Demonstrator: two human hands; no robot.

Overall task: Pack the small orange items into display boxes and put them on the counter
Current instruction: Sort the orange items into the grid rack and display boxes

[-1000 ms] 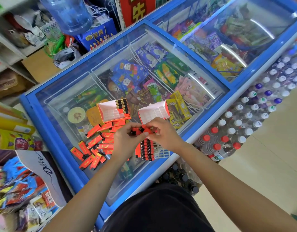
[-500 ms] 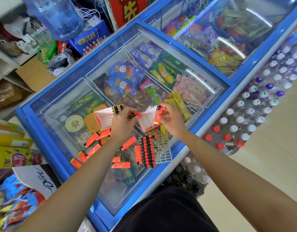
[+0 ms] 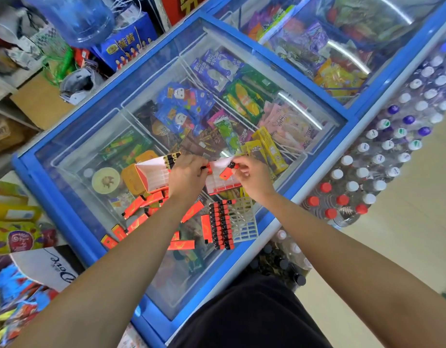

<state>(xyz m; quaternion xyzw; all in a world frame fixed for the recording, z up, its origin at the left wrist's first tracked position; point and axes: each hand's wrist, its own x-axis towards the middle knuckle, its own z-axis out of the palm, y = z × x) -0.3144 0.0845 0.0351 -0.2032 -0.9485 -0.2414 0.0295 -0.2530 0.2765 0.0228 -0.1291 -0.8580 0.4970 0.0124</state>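
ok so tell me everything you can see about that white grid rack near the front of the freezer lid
The white grid rack looks like thin moulded plastic, a lattice of small square cells. It lies flat on the freezer's glass lid, close to the blue front edge. Its left cells hold two rows of orange items with black caps; the right cells are empty. A loose orange item lies right beside its left side. Neither the left hand nor the right hand touches it.
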